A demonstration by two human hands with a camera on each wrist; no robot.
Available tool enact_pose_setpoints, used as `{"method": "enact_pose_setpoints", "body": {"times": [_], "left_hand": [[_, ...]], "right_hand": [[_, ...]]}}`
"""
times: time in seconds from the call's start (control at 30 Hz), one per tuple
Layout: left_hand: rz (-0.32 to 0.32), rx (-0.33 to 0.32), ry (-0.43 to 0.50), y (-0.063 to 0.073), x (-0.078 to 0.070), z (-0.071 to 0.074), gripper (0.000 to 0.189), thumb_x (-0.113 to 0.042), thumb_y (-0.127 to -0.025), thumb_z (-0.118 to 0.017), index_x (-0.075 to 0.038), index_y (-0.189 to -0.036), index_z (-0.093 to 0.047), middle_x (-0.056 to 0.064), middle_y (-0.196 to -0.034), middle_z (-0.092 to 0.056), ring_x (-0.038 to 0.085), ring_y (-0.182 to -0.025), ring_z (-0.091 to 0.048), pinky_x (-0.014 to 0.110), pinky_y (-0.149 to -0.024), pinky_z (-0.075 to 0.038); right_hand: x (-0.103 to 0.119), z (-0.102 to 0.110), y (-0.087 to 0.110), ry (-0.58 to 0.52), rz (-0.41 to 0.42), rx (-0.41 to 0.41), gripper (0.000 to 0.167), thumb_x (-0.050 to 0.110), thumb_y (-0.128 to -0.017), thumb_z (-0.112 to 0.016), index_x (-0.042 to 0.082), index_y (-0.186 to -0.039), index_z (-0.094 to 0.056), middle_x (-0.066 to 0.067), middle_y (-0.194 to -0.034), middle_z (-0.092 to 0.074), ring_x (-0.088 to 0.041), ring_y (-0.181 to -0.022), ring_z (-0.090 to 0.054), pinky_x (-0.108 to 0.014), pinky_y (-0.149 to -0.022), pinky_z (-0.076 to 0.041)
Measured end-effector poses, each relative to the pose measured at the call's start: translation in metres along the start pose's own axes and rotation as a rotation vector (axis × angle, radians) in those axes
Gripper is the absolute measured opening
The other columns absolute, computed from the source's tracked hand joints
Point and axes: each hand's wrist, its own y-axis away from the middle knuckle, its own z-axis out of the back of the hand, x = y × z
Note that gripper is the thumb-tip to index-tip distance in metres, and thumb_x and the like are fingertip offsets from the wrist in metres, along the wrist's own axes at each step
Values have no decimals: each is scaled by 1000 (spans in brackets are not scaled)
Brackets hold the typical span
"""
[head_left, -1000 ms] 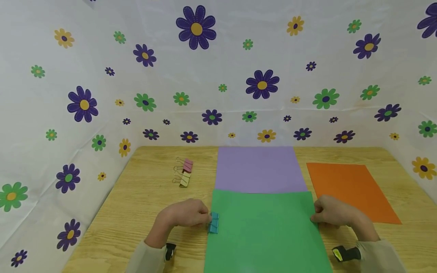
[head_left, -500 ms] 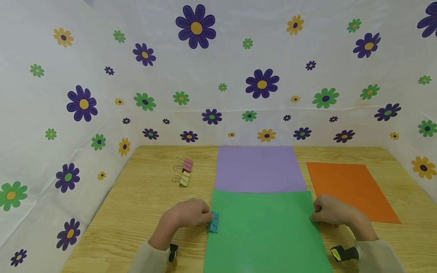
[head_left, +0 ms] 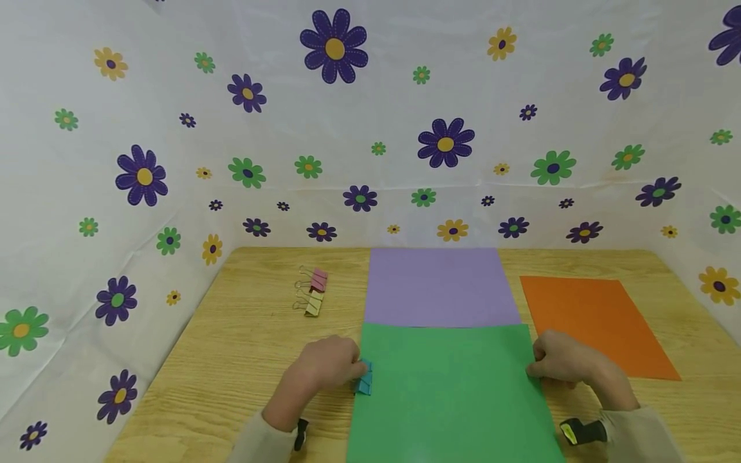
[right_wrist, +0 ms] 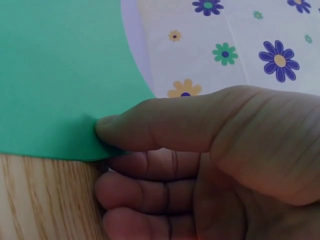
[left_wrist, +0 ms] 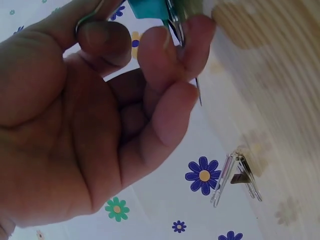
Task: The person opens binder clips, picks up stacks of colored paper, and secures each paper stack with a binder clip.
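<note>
A blue binder clip (head_left: 364, 378) sits on the left edge of a green sheet of paper (head_left: 451, 392). My left hand (head_left: 330, 366) pinches this clip, thumb overlapping its upper part in the head view. In the left wrist view the clip's teal body (left_wrist: 148, 9) shows at the top, its wire handles between thumb and fingers. On the opposite side my right hand (head_left: 564, 357) pinches the green sheet's right edge. The right wrist view has the thumb (right_wrist: 150, 125) flat on top of the paper and the index finger beneath it.
Beyond the green sheet lies a purple sheet (head_left: 437, 286), its near edge covered. An orange sheet (head_left: 602, 328) rests on the wooden table (head_left: 231, 347) at the right. A pink binder clip (head_left: 319, 280) and a yellow one (head_left: 314, 304) lie at the back left.
My left hand has shifted slightly right, its thumb now farther over the blue clip. The right hand and the green sheet have stayed in place.
</note>
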Motion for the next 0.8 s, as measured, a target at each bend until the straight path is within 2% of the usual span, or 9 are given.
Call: {"method": "enact_pose_setpoints", "body": {"times": [0.17, 0.37, 0.57, 0.8], "left_hand": [[22, -51, -60, 1, -7, -2, 53, -22, -95, -64, -17, -52, -34, -8, -49, -25, 8, -44, -24, 23, -45, -20], [28, -80, -106, 1, -11, -4, 54, -22, -95, -65, -17, -51, -35, -8, -48, -25, 8, -44, -25, 23, -44, -21], [19, -101, -115, 0, -10, -6, 54, -20, -94, -65, -16, -50, -34, -8, -48, -23, 7, -44, -24, 23, -44, -20], [9, -90, -86, -1, -8, -7, 54, -19, -95, -64, -17, -50, -34, -9, -48, -24, 7, -44, -24, 22, -43, -19]], "right_hand": [[2, -1, 1, 20, -3, -9, 30, 6, -86, -67, 10, -61, -52, 3, -51, -45, -7, -40, -39, -22, -40, -35], [2, -1, 1, 24, -19, -16, 28, 6, -86, -67, 7, -62, -54, 1, -52, -49, -9, -41, -39, -23, -40, -35], [2, -2, 1, 39, -12, -23, 30, 5, -85, -67, 9, -59, -53, 4, -50, -46, -7, -39, -38, -22, -40, -34], [1, -2, 1, 42, -11, -36, 36, 5, -85, -68, 14, -57, -47, 6, -49, -40, -5, -38, -36, -21, -40, -34]]}}
